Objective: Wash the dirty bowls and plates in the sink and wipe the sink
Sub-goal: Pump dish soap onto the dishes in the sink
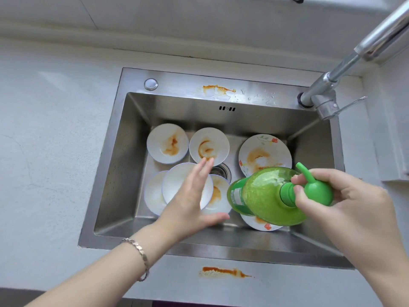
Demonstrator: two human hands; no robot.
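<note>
While the right hand [345, 202] curls thumb and fingers around the neck and pump head of a green dish-soap bottle [265, 196], holding it tilted over the right half of the basin, the left hand [190, 200] is spread flat beside it, fingers straight, thumb out, holding nothing. A metal bracelet [138, 251] circles the left wrist.

Under the left hand, three white bowls [177, 185] overlap at the front left of the stainless steel sink [115, 165], the rightmost smeared with orange sauce. A floral plate [261, 224] lies mostly hidden beneath the bottle at the front right.

Farther back sit two small stained bowls [167, 143], side by side, and to their right a second floral plate [264, 154], leaning against the basin's right wall and also streaked orange. The drain strainer [221, 170] shows between the dishes at the centre.

Orange sauce stains mark the sink's back ledge [218, 88] and its front ledge [223, 271]. A chrome faucet [345, 63] rises from the back right corner, and pale countertop [44, 129] surrounds the sink.
</note>
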